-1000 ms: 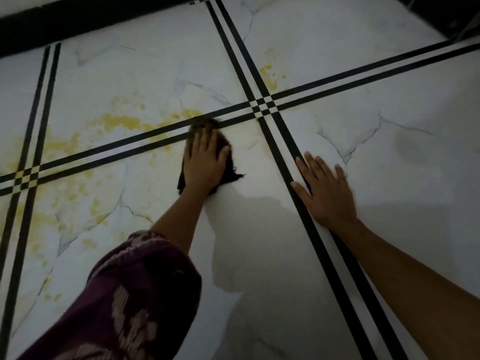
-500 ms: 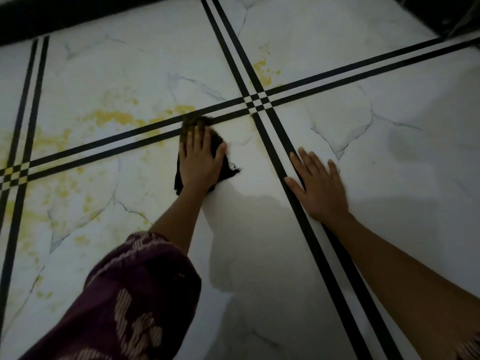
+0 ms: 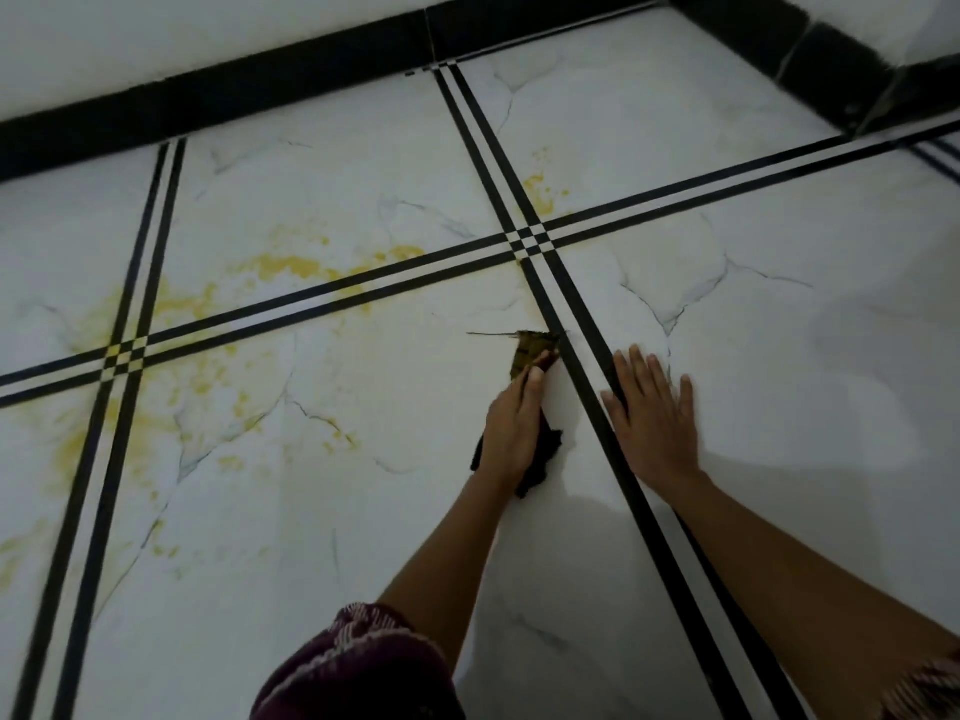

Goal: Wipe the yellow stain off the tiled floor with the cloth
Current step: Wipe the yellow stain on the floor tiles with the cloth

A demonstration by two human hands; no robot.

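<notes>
Cloth (image 3: 536, 351) pressed to tiled floor (image 3: 363, 491) by left hand (image 3: 514, 428); right hand (image 3: 652, 423) flat.

Indoor room, likely a home: glossy marble-look tiled floor (image 3: 363, 511) with paired black stripes (image 3: 322, 293), black skirting (image 3: 260, 90) and a white wall (image 3: 156, 28) along the far edge.
</notes>
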